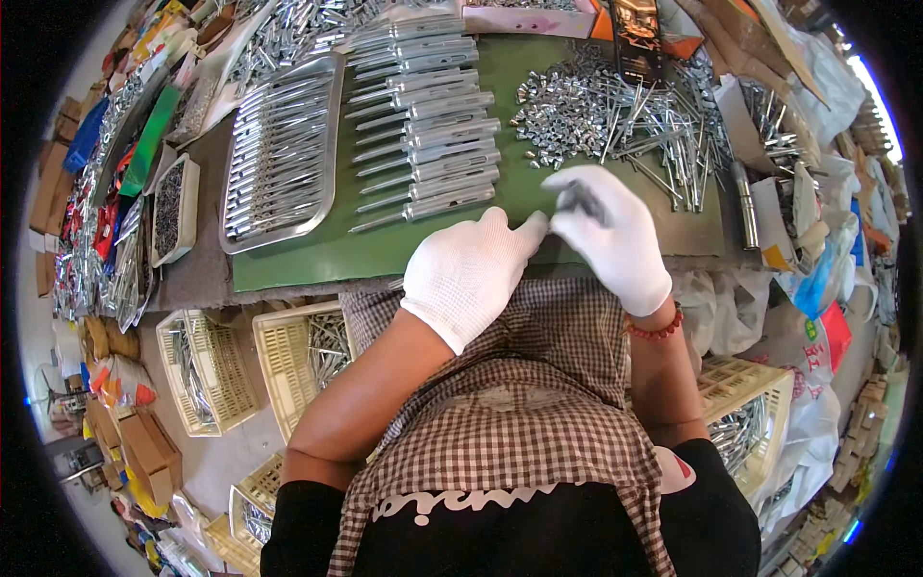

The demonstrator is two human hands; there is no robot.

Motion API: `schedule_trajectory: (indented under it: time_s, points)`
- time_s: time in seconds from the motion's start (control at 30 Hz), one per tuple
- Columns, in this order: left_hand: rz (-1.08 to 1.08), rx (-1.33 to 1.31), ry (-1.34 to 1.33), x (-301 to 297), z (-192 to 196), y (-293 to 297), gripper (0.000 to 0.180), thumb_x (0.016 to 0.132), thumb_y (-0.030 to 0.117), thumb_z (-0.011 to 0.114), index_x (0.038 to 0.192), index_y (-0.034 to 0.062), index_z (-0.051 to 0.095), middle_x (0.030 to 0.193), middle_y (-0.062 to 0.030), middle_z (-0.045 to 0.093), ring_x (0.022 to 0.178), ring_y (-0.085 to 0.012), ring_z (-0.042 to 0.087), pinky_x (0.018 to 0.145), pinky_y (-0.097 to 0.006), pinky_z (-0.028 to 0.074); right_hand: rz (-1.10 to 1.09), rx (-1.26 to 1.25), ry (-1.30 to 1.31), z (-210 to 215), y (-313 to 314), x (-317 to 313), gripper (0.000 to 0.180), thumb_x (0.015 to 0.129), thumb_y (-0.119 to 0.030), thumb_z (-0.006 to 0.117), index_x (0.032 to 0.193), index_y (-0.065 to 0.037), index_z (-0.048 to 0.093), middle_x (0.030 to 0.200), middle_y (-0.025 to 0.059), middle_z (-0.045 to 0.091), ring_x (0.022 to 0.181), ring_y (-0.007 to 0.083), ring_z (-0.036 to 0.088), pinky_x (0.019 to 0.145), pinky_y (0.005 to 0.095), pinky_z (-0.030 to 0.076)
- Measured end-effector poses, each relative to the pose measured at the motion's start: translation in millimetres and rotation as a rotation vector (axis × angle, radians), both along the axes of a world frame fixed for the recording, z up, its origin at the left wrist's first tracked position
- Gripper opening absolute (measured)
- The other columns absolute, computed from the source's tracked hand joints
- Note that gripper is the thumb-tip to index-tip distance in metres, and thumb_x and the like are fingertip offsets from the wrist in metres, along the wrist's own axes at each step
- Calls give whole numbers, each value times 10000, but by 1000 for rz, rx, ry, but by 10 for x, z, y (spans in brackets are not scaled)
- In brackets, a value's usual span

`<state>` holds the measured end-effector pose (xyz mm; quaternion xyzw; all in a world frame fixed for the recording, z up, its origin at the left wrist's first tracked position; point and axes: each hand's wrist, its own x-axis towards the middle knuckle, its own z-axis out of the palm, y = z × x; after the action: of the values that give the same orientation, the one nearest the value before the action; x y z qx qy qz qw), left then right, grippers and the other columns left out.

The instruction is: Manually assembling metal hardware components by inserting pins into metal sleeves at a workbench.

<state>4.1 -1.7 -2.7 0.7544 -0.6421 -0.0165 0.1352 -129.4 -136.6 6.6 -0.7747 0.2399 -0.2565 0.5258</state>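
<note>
My left hand, in a white knit glove, is closed at the table's front edge, back upward. A short metal tip shows beside its wrist; what the fingers hold is hidden. Close to its fingertips, my white-gloved right hand has curled fingers, with thumb and forefinger apart. A blurred grey patch shows inside that hand, and I cannot make out what it is. Beyond my left hand lies a column of silver metal tubular pieces with pointed ends. Past my right hand are heaped small shiny metal sleeves and loose metal rods.
A steel tray of slim metal pieces lies left on the green mat. A metal cylinder lies at the right. Yellow crates with metal parts stand below the table. A narrow box holds small dark parts.
</note>
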Motion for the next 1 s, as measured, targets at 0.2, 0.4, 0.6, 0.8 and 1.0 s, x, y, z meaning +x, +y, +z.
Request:
schedule_trajectory:
  time_s: [0.2, 0.4, 0.6, 0.8, 1.0]
  points:
    - [-2, 16, -48, -24, 73, -12, 235, 954, 250, 590, 1181, 215, 635, 757, -83, 567, 611, -288, 634, 521, -414, 507, -60, 969, -712, -177, -31, 274, 488, 1043, -427, 425, 793, -32, 562, 549, -53, 293, 453, 76, 238, 429, 266, 187]
    - [-11, 37, -50, -39, 80, -31, 232, 950, 245, 593, 1177, 223, 634, 748, -78, 555, 601, -287, 627, 516, -412, 505, -58, 810, -677, -288, 53, 336, 486, 1037, -432, 418, 746, -56, 522, 560, -38, 292, 464, 100, 256, 446, 285, 212]
    - [10, 84, -40, -50, 103, -27, 234, 948, 240, 594, 1178, 227, 634, 753, -79, 555, 588, -292, 615, 501, -412, 496, -97, 968, -806, -250, 26, 339, 490, 1020, -435, 435, 698, -68, 477, 549, -35, 277, 465, 102, 251, 446, 288, 191]
    - [-1, 117, -34, -60, 151, -52, 203, 949, 240, 593, 1146, 222, 637, 759, -78, 559, 614, -283, 629, 524, -409, 506, -113, 768, -660, -267, 135, 382, 520, 1027, -431, 415, 664, -60, 448, 561, -32, 274, 475, 103, 246, 468, 298, 171]
    - [-57, 179, -121, -92, 279, -164, 139, 905, 151, 580, 1012, 81, 633, 801, -83, 604, 684, -258, 679, 585, -382, 558, -184, 654, -717, -272, 142, 346, 499, 1044, -359, 414, 672, -50, 537, 588, -10, 464, 484, 68, 307, 467, 258, 184]
